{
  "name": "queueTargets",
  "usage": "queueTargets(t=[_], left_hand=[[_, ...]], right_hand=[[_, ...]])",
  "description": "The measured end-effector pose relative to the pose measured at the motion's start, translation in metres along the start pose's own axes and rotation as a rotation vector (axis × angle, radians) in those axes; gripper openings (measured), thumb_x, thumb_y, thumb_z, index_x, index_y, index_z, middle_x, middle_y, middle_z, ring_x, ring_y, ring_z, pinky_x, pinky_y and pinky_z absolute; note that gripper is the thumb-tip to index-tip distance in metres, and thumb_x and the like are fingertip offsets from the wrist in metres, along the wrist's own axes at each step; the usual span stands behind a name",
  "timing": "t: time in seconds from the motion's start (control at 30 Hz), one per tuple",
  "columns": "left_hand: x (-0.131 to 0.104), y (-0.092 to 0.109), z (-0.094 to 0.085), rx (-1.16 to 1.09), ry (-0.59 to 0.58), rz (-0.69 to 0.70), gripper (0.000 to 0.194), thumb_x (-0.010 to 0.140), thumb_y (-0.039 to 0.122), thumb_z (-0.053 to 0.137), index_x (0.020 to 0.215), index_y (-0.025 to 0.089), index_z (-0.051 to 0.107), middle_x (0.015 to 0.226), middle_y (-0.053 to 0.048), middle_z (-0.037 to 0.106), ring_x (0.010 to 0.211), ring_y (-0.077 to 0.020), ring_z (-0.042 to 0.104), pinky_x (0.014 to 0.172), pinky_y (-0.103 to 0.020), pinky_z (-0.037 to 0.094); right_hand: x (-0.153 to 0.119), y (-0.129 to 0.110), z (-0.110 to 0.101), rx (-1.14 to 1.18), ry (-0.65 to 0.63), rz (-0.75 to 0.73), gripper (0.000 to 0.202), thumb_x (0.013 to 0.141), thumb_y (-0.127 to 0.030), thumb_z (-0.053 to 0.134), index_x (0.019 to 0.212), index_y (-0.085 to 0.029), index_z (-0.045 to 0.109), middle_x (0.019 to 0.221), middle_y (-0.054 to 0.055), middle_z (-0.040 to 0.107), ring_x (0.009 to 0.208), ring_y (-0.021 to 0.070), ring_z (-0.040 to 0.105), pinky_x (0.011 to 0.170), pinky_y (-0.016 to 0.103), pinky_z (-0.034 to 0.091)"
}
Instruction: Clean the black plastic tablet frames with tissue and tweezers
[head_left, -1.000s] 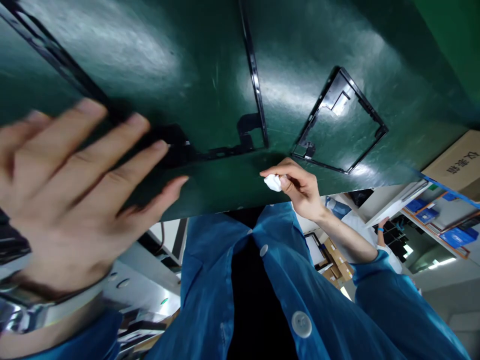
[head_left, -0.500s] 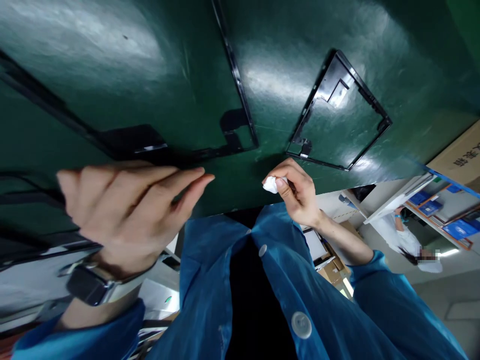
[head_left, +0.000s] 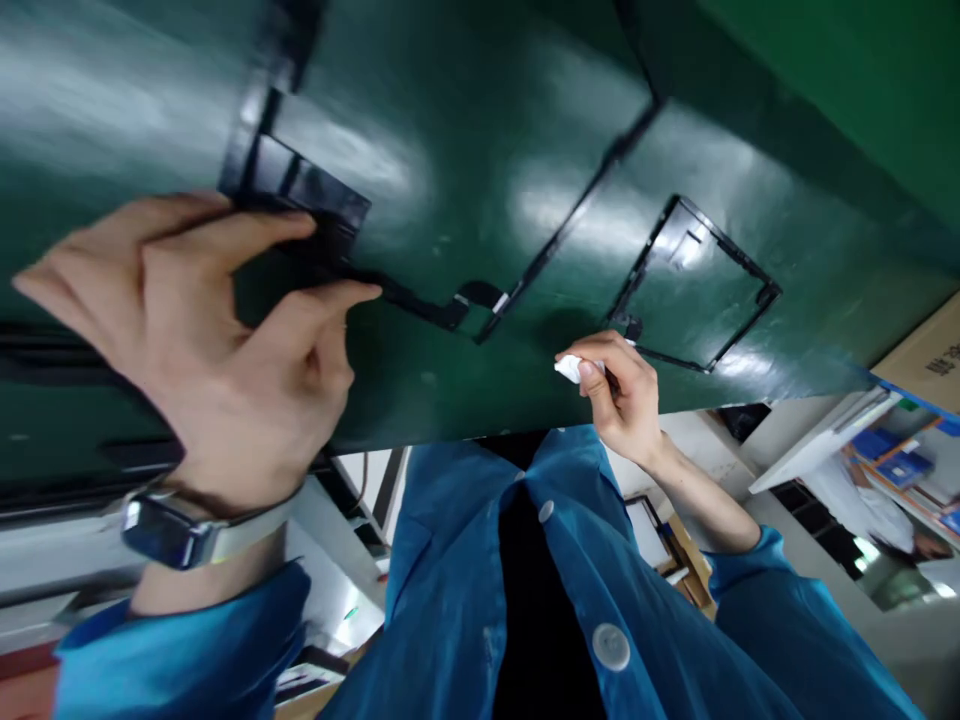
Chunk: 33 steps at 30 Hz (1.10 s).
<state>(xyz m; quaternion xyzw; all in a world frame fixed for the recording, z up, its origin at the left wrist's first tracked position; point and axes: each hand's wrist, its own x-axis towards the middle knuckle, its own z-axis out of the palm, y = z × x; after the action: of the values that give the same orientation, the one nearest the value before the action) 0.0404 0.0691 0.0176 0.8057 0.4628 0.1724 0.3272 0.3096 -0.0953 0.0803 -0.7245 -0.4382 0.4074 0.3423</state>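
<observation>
Turned since earlier: big black frame (head_left: 445,314), left hand (head_left: 214,345) pinching its edge. Right hand (head_left: 624,390) pinches white wad (head_left: 569,368). Handling underway; smaller frame (head_left: 641,270) apparently untouched; finished work unclear.

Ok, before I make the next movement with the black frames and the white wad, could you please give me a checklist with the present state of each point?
1. Wad held in the right hand: ok, it is pinched and partly showing.
2. Left hand at the large frame: ok, its fingers are at the near side.
3. Firm left grip: cannot tell, the hand hides part of the frame.
4. Large frame flat on the table: cannot tell, the picture is blurred.
5. Small frame apart from the large one: ok, table shows between them.
6. Left wrist bare: not ok, it wears a watch.
</observation>
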Motion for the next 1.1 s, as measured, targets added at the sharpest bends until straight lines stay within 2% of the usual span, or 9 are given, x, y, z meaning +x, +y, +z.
queueTargets(t=[0.1,0.2,0.3,0.37,0.5,0.6,0.7,0.83,1.1], left_hand=[[0.002,-0.002,-0.014,0.208,0.114,0.201,0.031,0.095,0.022,0.073,0.126,0.026,0.079,0.160,-0.004,0.064,0.151,-0.0409,0.058,0.123,-0.074,0.048],[-0.001,-0.003,-0.017,0.222,0.190,0.096,0.055,0.096,0.037,0.078,0.148,0.025,0.067,0.159,-0.011,0.064,0.151,-0.0405,0.058,0.128,-0.072,0.046],[-0.005,-0.001,-0.011,0.197,0.192,-0.002,0.081,0.091,0.055,0.085,0.160,0.025,0.055,0.168,-0.013,0.057,0.160,-0.0444,0.050,0.134,-0.077,0.039],[-0.007,0.001,-0.005,0.154,0.176,-0.061,0.090,0.089,0.061,0.085,0.165,0.029,0.049,0.175,-0.009,0.050,0.168,-0.0440,0.040,0.139,-0.078,0.034],[-0.014,0.007,0.005,0.097,0.115,-0.152,0.094,0.092,0.060,0.082,0.171,0.046,0.033,0.181,0.006,0.039,0.175,-0.0313,0.030,0.150,-0.067,0.025],[-0.022,0.008,0.011,0.121,0.060,-0.106,0.102,0.092,0.064,0.081,0.174,0.046,0.023,0.181,0.006,0.036,0.174,-0.0310,0.031,0.151,-0.069,0.025],[-0.026,0.009,0.016,0.111,-0.003,-0.063,0.103,0.094,0.065,0.077,0.177,0.039,0.021,0.182,0.003,0.033,0.174,-0.0352,0.029,0.150,-0.073,0.025],[-0.026,0.010,0.018,0.088,-0.011,-0.055,0.105,0.094,0.062,0.080,0.177,0.042,0.020,0.180,-0.002,0.038,0.174,-0.0363,0.028,0.148,-0.075,0.023],[-0.026,0.007,0.018,0.042,0.009,-0.037,0.109,0.090,0.060,0.086,0.177,0.042,0.024,0.176,-0.006,0.047,0.170,-0.0414,0.037,0.145,-0.076,0.026]], right_hand=[[0.009,-0.005,0.003,-0.059,-0.024,-0.010,0.019,0.112,-0.022,0.061,0.114,-0.021,0.079,0.096,0.003,0.081,0.076,0.0103,0.071,0.069,0.025,0.057],[0.025,-0.010,0.010,-0.091,-0.035,-0.049,0.012,0.109,-0.021,0.068,0.113,-0.022,0.079,0.096,0.001,0.081,0.070,0.0083,0.067,0.062,0.023,0.052],[0.051,-0.019,0.021,-0.102,-0.035,-0.178,0.009,0.107,-0.017,0.070,0.109,-0.022,0.077,0.097,0.000,0.082,0.079,0.0092,0.073,0.068,0.023,0.058],[0.073,-0.027,0.032,-0.132,-0.051,-0.287,0.012,0.108,-0.015,0.068,0.111,-0.023,0.077,0.102,0.001,0.082,0.091,0.0106,0.076,0.076,0.023,0.063],[0.120,-0.043,0.057,-0.269,-0.084,-0.497,0.017,0.112,-0.017,0.062,0.115,-0.024,0.077,0.113,0.003,0.079,0.104,0.0127,0.076,0.087,0.027,0.066],[0.152,-0.053,0.075,-0.367,-0.105,-0.641,0.022,0.114,-0.014,0.056,0.113,-0.021,0.076,0.114,0.004,0.075,0.108,0.0135,0.071,0.090,0.027,0.063],[0.176,-0.060,0.091,-0.425,-0.146,-0.592,0.030,0.117,-0.019,0.049,0.103,-0.025,0.075,0.111,0.002,0.070,0.108,0.0139,0.067,0.096,0.029,0.060],[0.192,-0.064,0.100,-0.414,-0.193,-0.462,0.034,0.119,-0.032,0.048,0.094,-0.030,0.072,0.108,0.001,0.067,0.115,0.0140,0.065,0.104,0.027,0.059],[0.163,-0.050,0.093,-0.421,-0.248,-0.425,0.027,0.117,-0.029,0.050,0.117,-0.034,0.077,0.114,0.005,0.070,0.113,0.0183,0.069,0.106,0.034,0.064]])
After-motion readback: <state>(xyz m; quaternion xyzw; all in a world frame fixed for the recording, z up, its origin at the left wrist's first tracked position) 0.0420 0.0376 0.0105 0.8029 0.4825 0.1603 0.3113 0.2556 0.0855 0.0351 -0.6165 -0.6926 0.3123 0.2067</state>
